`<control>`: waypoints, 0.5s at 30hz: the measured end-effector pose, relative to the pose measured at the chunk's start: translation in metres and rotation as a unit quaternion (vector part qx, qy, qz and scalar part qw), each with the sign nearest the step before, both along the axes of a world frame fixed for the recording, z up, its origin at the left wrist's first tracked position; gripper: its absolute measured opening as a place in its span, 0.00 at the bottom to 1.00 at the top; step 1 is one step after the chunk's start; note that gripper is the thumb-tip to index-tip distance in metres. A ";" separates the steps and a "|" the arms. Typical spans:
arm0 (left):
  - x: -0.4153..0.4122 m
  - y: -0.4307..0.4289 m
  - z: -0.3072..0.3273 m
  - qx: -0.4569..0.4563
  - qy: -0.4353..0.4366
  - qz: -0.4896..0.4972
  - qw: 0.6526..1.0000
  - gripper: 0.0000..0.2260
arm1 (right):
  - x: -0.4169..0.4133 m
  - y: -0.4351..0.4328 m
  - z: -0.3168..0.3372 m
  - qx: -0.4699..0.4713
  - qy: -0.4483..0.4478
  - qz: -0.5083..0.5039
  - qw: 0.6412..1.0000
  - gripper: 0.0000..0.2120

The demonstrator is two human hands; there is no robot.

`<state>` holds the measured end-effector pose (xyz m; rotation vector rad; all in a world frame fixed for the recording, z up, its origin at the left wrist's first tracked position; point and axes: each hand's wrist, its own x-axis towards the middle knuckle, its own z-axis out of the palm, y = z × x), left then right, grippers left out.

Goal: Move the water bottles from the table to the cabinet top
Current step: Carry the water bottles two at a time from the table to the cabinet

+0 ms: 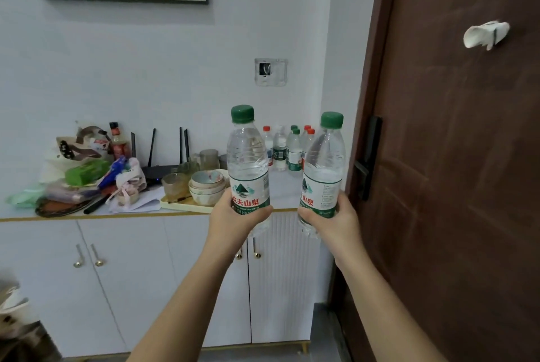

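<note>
While left hand (233,217) clasps left bottle (247,162), right hand (337,222) clasps right bottle (325,162); cabinet top (285,196) edge shows between.

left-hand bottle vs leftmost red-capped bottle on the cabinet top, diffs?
Cap: the left-hand bottle has a green cap, the red-capped bottle a red one. State: the left hand grips the left-hand bottle low, in the air; the red-capped bottle stands on the cabinet top by the wall. Shared: clear plastic, upright, capped.
</note>
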<state>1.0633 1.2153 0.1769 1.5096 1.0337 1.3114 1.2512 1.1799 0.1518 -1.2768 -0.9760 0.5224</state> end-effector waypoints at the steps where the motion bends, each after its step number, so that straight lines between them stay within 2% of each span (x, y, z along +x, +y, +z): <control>1: 0.006 0.010 -0.002 0.001 0.002 0.001 1.000 0.23 | 0.004 0.008 -0.002 -0.003 -0.003 -0.001 1.000 0.25; 9: 0.045 0.089 -0.021 -0.001 0.019 -0.024 1.000 0.20 | 0.031 0.083 -0.025 -0.024 -0.021 -0.028 0.999 0.26; 15: 0.072 0.181 -0.038 -0.006 0.034 -0.042 0.999 0.21 | 0.051 0.171 -0.028 -0.033 -0.026 -0.035 0.998 0.26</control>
